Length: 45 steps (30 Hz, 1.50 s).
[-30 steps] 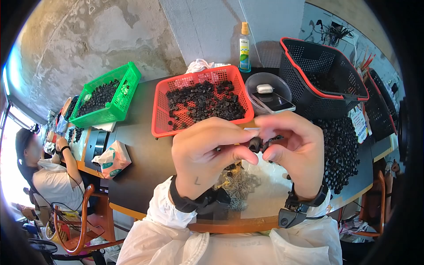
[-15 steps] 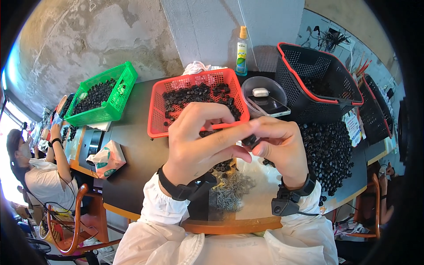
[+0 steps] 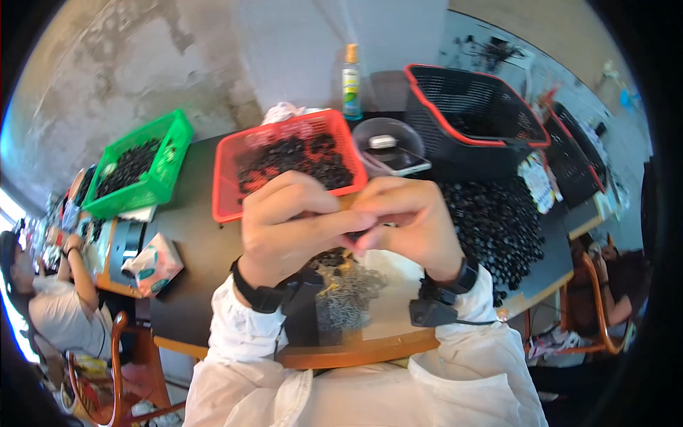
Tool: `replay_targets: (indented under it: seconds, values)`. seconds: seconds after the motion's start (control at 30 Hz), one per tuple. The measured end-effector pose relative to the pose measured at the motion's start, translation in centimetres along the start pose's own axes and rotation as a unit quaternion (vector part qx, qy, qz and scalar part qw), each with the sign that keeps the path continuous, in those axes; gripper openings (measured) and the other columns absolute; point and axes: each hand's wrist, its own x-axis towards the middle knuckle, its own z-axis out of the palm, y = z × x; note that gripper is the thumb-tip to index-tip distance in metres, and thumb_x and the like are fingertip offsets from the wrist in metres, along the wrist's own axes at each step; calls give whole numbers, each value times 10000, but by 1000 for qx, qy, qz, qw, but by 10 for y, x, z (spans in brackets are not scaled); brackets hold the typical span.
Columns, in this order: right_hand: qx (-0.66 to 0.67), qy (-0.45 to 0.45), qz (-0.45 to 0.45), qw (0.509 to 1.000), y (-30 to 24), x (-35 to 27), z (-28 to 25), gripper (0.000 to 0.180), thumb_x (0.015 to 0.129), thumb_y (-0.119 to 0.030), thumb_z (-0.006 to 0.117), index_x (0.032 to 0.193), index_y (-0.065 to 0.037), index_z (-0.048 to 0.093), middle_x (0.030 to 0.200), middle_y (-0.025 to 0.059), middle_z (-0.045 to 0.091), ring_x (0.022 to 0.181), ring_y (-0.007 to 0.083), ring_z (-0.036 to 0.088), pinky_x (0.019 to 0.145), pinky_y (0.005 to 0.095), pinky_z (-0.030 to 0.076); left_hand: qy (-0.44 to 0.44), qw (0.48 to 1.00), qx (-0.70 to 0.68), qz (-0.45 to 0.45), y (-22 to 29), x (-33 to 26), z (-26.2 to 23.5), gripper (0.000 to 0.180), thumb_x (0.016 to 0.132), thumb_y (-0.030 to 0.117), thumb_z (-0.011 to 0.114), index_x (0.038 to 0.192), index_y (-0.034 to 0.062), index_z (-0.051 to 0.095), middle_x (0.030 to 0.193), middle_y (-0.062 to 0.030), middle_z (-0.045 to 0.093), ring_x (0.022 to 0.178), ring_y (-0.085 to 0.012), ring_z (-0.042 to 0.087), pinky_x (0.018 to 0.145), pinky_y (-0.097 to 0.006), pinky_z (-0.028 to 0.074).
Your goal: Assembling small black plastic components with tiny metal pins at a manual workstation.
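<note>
My left hand (image 3: 288, 226) and my right hand (image 3: 413, 224) meet above the table, fingertips pinched together. Between them is a small black part (image 3: 356, 234), mostly covered by fingers, so its exact shape is hidden. Below the hands lies a heap of thin silvery screws or pins (image 3: 350, 299), with small dark ring-like pieces (image 3: 331, 257) at its far side. A large heap of small black round parts (image 3: 491, 238) spreads to the right of my right hand. Beyond my left hand, a red plastic basket (image 3: 226, 171) holds more black pieces (image 3: 288, 158).
A green basket (image 3: 167, 167) of black parts and a tissue pack (image 3: 158, 265) are on the left. Behind stand a spray bottle (image 3: 351, 89), a clear round tub (image 3: 363, 135) with a phone, and a black red-rimmed basket (image 3: 455, 160). Other people (image 3: 64, 313) sit at both sides.
The view has shifted, so the table things appear farther left. My fingertips have drawn closer around the small black part, which shows less than before.
</note>
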Motion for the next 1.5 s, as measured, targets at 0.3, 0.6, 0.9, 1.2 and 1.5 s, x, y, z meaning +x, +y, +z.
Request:
replay_targets:
  seconds: [0.3,0.6,0.9,1.2,1.5]
  values:
    - [-167,-26,-45,985,18,-47,26,106,773,20,682,812,-25,593,754,53,597,713,144,599,591,296,469,-95,994,-56,5,27,-52,-10,318,593,114,773,909,151,773,734,39,550,570,-118,529,490,-241,423]
    - [-507,23,-15,862,31,-103,-24,254,705,-23,718,953,-73,719,867,79,682,810,220,642,727,327,499,-184,980,-78,-15,36,-105,-7,440,653,217,806,1080,170,712,826,-1,602,629,-155,583,513,-265,455]
    - [-683,228,138,681,34,-143,-183,182,866,-128,643,1027,-69,705,837,126,650,804,311,589,750,379,451,-91,939,45,-329,-14,-155,-10,148,759,32,722,902,72,714,826,-58,607,813,-249,565,732,-328,454]
    - [-654,183,80,730,29,-86,-42,141,813,-126,704,951,-97,712,877,59,667,841,258,594,761,356,471,-174,958,39,-226,-17,-167,-17,202,684,123,786,866,131,702,847,-8,562,810,-229,539,717,-344,436]
    - [-580,-3,38,814,111,-59,19,209,710,-197,765,891,-112,706,833,4,621,806,231,560,714,351,462,-213,955,-9,-207,2,-166,2,237,683,161,784,909,154,713,853,9,558,825,-216,547,747,-352,437]
